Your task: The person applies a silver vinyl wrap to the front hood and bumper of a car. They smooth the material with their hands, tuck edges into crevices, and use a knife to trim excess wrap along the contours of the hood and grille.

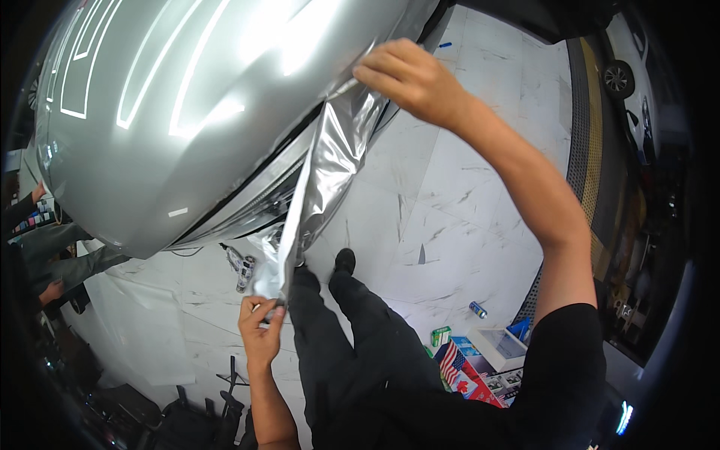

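Note:
A silver car (165, 112) with a glossy curved panel fills the upper left, with a headlight (274, 199) along its lower edge. A long, creased sheet of shiny silver film (339, 142) hangs over part of that headlight and down toward my legs. My right hand (397, 79) is closed on the upper edge of the film, close against the car's edge. Lower down, my left hand (261, 319) pinches the film's bottom end between thumb and fingers. The tips of both hands' fingers are partly hidden by the film.
Another person's legs (56, 255) and hands are at the far left. A spray gun (241, 266) and clear sheet (139, 322) lie on the marble-patterned floor (465, 187). A can (477, 309) and printed boxes (472, 375) are lower right. A white car (626, 105) stands beyond a grating (585, 150).

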Demonstrator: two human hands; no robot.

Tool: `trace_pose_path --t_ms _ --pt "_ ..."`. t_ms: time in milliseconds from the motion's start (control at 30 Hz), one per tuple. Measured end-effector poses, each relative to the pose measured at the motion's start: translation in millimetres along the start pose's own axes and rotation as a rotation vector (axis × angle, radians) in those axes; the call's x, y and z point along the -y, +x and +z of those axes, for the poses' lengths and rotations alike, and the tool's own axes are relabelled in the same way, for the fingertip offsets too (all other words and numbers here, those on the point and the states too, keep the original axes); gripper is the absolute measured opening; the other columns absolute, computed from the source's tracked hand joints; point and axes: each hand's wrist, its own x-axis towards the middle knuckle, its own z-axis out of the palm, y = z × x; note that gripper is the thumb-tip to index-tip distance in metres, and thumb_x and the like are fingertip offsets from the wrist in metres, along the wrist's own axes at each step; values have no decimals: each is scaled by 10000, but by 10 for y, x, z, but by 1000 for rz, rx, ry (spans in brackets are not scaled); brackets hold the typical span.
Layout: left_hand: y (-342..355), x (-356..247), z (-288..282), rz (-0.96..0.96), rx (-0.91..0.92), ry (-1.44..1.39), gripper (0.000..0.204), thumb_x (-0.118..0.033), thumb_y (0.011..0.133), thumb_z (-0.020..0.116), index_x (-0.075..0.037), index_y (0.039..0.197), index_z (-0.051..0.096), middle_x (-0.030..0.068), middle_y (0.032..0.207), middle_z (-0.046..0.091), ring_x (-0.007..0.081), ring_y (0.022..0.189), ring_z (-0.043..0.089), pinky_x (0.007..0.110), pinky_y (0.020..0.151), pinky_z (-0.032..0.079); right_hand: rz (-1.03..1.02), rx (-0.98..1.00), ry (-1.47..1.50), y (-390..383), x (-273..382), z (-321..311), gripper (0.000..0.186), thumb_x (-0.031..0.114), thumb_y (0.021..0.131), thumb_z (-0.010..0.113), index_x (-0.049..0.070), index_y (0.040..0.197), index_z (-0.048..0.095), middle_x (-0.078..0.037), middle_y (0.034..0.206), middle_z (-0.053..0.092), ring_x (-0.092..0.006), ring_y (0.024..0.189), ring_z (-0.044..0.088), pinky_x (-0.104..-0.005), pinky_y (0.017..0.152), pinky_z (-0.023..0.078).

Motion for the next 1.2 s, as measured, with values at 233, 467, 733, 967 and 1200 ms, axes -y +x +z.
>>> trace_pose_path --t_ms 233,467,733,967,1200 --pt "647 -1119 247 86 -228 181 464 -211 983 814 41 1361 717 252 1493 635 449 1377 598 515 1165 476 598 61 177 -622 465 -769 238 -12 931 810 11 1158 740 -149 1008 768 -343 862 732 -433 740 585" --pt "1850 -1843 984 86 -170 220 663 -370 1071 695 87 1533 567 315 1512 632 480 1395 597 531 1182 470 1244 258 311 -1397 1284 -1711 235 53 1045 721 -36 1262 720 -231 1053 754 -401 910 742 -462 800 600" --pt "2242 -2269 1376 -266 -97 88 662 -566 1078 643 16 1389 691 296 1195 784 492 1133 742 561 1000 558 1560 428 402 -2051 1519 -2014 243 65 1070 680 -39 1281 740 -219 1033 809 -362 896 799 -413 802 612" --pt "2336 -2135 1638 -328 -209 21 552 -561 1113 576 -44 990 726 251 914 760 515 899 719 606 821 526 1230 405 567 -2463 261 -1611 236 78 1078 681 -42 1272 742 -237 1025 805 -391 886 791 -444 805 612" --pt "2391 -2285 1811 -346 -458 32 467 -470 1081 666 -29 946 740 220 861 747 486 851 715 572 770 530 803 340 637 -1780 -1062 -1237 175 73 1036 738 -2 1191 766 -223 1005 778 -439 905 743 -488 796 590"
